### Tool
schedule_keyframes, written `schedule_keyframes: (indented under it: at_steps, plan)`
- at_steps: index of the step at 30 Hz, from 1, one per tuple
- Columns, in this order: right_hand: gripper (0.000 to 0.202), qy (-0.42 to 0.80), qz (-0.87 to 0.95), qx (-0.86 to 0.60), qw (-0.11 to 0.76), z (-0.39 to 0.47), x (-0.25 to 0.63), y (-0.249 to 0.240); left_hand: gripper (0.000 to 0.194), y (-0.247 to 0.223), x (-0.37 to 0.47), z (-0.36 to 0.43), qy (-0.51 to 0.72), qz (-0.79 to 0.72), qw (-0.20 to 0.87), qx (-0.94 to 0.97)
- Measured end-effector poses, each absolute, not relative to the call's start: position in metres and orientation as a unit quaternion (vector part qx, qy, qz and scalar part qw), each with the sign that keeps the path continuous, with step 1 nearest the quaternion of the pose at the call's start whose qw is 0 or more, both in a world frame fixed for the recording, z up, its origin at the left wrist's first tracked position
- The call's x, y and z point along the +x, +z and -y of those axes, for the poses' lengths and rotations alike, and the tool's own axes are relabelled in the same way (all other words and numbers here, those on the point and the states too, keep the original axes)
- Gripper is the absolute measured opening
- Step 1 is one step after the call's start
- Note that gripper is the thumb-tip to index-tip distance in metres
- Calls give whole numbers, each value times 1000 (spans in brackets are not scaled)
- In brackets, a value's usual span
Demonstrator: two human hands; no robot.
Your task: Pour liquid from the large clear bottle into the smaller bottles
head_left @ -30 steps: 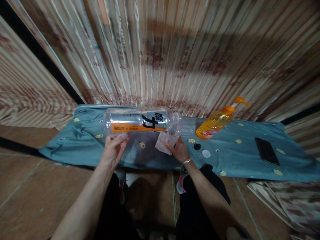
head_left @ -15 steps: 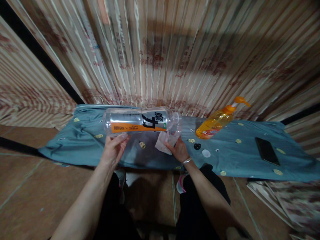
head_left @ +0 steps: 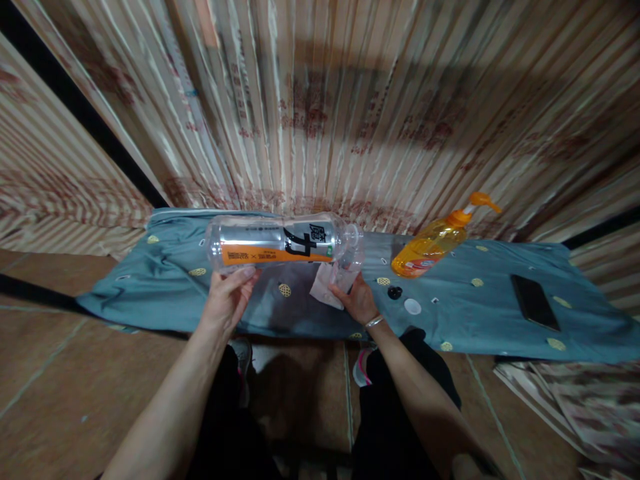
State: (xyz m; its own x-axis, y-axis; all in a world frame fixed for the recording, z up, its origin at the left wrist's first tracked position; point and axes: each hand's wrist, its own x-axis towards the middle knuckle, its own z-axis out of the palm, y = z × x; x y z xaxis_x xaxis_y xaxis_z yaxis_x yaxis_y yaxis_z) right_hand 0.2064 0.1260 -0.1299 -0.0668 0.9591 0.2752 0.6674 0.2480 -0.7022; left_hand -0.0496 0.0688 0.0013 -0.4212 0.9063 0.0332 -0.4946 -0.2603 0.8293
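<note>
A large clear plastic bottle (head_left: 275, 240) with a silver and orange label lies sideways in the air above the cloth, its neck to the right. My left hand (head_left: 230, 293) is closed on its underside near the base, thumb on the front. At the neck end, my right hand (head_left: 357, 297) pinches a pale tissue-like piece (head_left: 324, 285) together with a clear plastic piece (head_left: 351, 257), perhaps a small cup. The clear piece overlaps the bottle's neck; whether they touch I cannot tell. Right of that hand lie a black cap (head_left: 395, 293) and a white disc (head_left: 413, 307).
An orange pump bottle (head_left: 425, 247) leans on the blue-green cloth-covered surface (head_left: 480, 313). A black phone (head_left: 534, 302) lies near the right end. Pleated curtains (head_left: 320, 120) hang close behind, and dark poles (head_left: 100, 127) flank the sides.
Almost nothing differs. The clear plastic piece by the bottle's neck looks slightly shifted; both hands keep their places.
</note>
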Motion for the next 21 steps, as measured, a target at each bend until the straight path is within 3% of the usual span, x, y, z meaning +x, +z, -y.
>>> schedule_keyframes:
  at_steps: [21]
  plan:
    - [67,205,707,-569,367,-127,207,-131,51,0,-50,-69,749,-391,471,254]
